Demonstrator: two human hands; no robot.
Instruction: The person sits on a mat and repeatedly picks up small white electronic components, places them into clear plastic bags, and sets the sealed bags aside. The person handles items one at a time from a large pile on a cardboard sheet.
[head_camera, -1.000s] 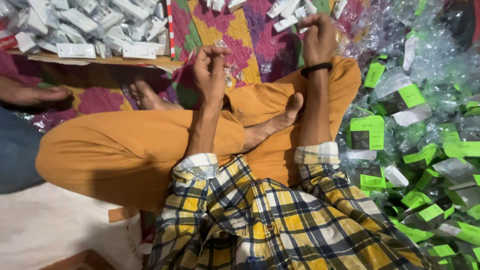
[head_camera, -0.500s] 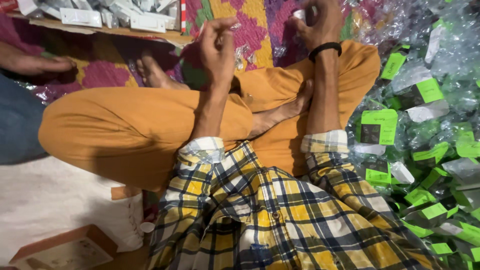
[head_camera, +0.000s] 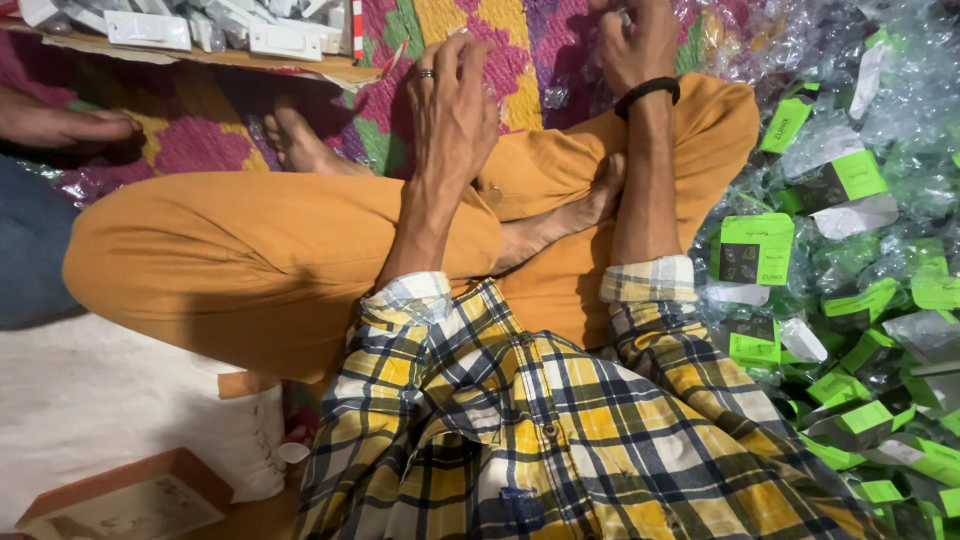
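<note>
The left hand (head_camera: 455, 110) reaches out over the crossed legs, far from the body, above the bright patterned mat (head_camera: 520, 50). It wears a ring. Its fingers (head_camera: 470, 55) are curled in close together, and something small and pale may sit at their tips, but it is too small to tell. The right hand (head_camera: 632, 40) is just to the right of it, at the far edge of the view, with a black band (head_camera: 648, 92) on the wrist. Its fingers are bent tight, and what they hold is cut off by the top edge, so I cannot tell.

Both arms come out of rolled yellow check sleeves and cross orange trousers (head_camera: 250, 250). A bare foot (head_camera: 560, 215) lies between the arms.

To the right is a big pile of clear plastic packs with green cards (head_camera: 830, 290). Far left, a cardboard tray (head_camera: 200, 55) holds white parts. Another person's foot (head_camera: 60, 125) rests at the left edge. A flat box (head_camera: 120, 500) lies near left on the floor.
</note>
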